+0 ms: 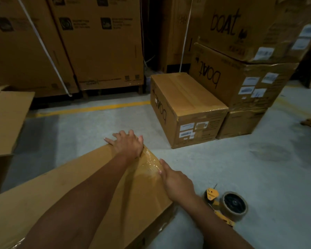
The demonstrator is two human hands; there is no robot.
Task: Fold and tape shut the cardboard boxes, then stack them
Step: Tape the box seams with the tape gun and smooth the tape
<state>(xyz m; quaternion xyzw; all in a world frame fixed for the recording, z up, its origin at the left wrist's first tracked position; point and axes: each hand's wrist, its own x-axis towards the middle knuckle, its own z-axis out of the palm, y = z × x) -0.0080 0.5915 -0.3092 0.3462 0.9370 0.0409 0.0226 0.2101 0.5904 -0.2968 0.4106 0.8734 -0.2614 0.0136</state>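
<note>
box [70, 186] on floor [241, 159] beneath me | tape strip [149, 162] runs away toward far edge, between my hands | left hand [128, 144] flat on far edge, right hand [176, 182] flat beside tape, both gripping nothing | tape dispenser [228, 205] on floor, nearest right hand

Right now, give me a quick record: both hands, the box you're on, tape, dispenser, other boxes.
near box: on the floor, top closed
left hand: flat on its far end, fingers spread
right hand: fingers pressing the clear tape strip on its top
tape dispenser: on the floor right of the near box, not held
sealed box: on the floor ahead, beside the stacked boxes
open box: far left, flaps up
</note>
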